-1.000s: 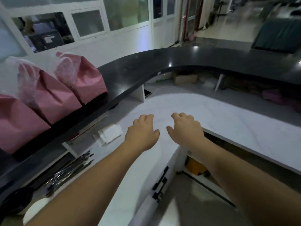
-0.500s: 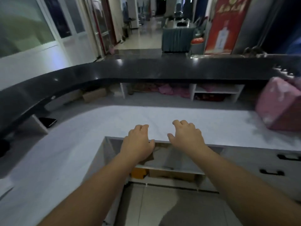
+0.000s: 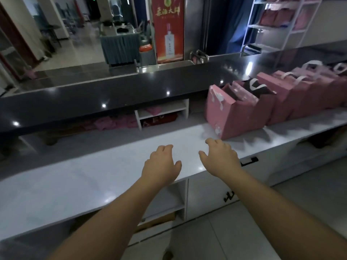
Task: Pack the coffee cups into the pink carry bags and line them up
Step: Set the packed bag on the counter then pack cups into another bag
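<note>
A row of pink carry bags (image 3: 281, 102) stands on the white counter (image 3: 75, 177) at the right, running back toward the far right. The nearest pink bag (image 3: 238, 117) gapes open at the top, and I cannot see what is inside it. No coffee cup is visible. My left hand (image 3: 161, 166) and my right hand (image 3: 219, 156) hover side by side over the counter's front part, fingers loosely curled, holding nothing. My right hand is just left of and in front of the nearest bag, apart from it.
A raised black counter ledge (image 3: 112, 94) runs behind the white counter, with a small white shelf (image 3: 163, 111) beneath it. Drawers with black handles (image 3: 247, 162) lie under the counter. A white rack (image 3: 277, 21) holding pink bags stands at the back right.
My view has swung right along the counter, from the pink bags on the black ledge at the left to the row of bags on the right. Both hands stay empty, loosely curled.
</note>
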A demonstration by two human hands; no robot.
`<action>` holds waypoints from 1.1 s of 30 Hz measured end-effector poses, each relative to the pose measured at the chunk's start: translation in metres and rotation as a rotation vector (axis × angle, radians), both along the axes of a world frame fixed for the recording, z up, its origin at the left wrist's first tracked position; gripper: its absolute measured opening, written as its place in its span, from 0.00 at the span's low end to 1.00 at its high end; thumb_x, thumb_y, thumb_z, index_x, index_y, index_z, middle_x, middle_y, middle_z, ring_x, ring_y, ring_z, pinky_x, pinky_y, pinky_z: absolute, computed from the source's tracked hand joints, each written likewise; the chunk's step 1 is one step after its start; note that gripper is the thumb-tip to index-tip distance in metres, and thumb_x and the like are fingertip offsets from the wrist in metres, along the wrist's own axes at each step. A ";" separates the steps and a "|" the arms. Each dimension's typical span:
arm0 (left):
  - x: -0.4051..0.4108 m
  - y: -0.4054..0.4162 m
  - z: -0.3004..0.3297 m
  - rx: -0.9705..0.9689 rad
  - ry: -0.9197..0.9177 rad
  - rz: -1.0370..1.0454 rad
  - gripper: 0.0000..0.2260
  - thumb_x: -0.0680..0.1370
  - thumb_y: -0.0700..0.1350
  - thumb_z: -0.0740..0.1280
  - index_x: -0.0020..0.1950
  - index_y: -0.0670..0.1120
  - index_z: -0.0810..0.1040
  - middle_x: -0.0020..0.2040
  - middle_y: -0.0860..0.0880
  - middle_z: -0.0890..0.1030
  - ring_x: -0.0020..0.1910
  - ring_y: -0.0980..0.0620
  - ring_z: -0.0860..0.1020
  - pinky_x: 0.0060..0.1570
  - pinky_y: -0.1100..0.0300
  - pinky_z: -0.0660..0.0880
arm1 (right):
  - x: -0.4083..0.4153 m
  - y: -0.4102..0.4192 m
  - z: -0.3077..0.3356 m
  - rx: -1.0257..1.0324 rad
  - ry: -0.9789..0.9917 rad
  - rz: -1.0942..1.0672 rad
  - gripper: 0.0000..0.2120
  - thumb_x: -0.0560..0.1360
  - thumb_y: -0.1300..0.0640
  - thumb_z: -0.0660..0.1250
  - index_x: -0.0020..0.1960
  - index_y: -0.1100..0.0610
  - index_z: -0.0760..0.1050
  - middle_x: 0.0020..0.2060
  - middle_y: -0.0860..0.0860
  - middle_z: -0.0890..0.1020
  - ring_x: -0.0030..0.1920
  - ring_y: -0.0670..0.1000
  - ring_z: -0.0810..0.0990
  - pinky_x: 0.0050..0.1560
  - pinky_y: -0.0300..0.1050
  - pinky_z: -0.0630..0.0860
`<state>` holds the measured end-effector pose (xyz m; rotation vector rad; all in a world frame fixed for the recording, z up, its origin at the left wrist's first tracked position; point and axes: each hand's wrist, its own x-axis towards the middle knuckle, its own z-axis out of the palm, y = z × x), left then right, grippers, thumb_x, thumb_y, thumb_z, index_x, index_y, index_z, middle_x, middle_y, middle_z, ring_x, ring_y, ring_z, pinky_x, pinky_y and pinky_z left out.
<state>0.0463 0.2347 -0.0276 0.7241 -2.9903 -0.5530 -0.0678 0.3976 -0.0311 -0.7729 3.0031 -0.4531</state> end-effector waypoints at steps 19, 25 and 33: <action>-0.352 -0.011 0.007 0.139 0.125 -0.282 0.23 0.79 0.59 0.64 0.72 0.52 0.72 0.67 0.48 0.77 0.59 0.45 0.80 0.57 0.43 0.82 | -0.272 0.021 0.024 -0.060 -0.010 -0.338 0.18 0.82 0.53 0.59 0.69 0.58 0.72 0.63 0.59 0.77 0.61 0.64 0.74 0.60 0.57 0.73; -0.434 0.001 0.009 0.061 0.166 -0.198 0.25 0.79 0.57 0.63 0.74 0.49 0.72 0.69 0.45 0.77 0.61 0.41 0.79 0.57 0.41 0.80 | -0.363 0.016 0.026 -0.138 0.003 -0.285 0.15 0.80 0.55 0.60 0.64 0.59 0.75 0.60 0.59 0.79 0.59 0.64 0.76 0.54 0.57 0.75; -0.507 0.023 0.001 0.002 0.009 0.090 0.29 0.76 0.66 0.67 0.67 0.46 0.72 0.59 0.45 0.77 0.55 0.42 0.79 0.47 0.50 0.80 | -0.460 -0.005 0.019 -0.088 -0.097 -0.078 0.10 0.79 0.54 0.64 0.59 0.56 0.75 0.57 0.56 0.82 0.50 0.60 0.81 0.46 0.50 0.77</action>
